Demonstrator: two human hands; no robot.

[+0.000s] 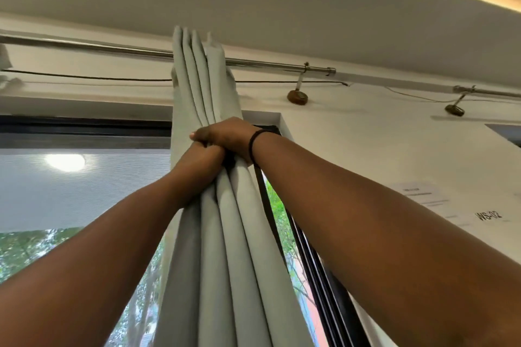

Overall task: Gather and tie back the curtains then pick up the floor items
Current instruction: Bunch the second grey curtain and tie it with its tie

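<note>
1. A pale grey-green curtain (222, 234) is seen gathered into one narrow bundle of vertical folds, hung from the curtain rod (112, 49) and running down past the lower edge of the view.
2. The bundle is squeezed to its narrowest part some way below the rod, level with the top of the window frame (84, 122); above and below that part the folds fan out.
3. The right hand (225, 135) is wrapped round the bundle at the narrow part, its fingers (197, 136) clenched on the fabric from the right side.
4. The left hand (201, 156) is placed just under the right hand and touching it; it is pressed against the curtain, but whether its fingers are curled round the fabric cannot be told, since they are hidden.
5. A dark band (253, 141) is worn on the right wrist, just right of the curtain.
6. A dark strap (265, 191) is seen hanging just right of the curtain below the hands; what holds it cannot be told.
7. A rod bracket (298, 93) is fixed to the wall right of the curtain, and a second bracket (455, 108) further right.
8. A thin dark cable (84, 78) is run along the wall just below the rod.
9. A paper label (489, 215) is stuck on the wall well right of the curtain.
</note>
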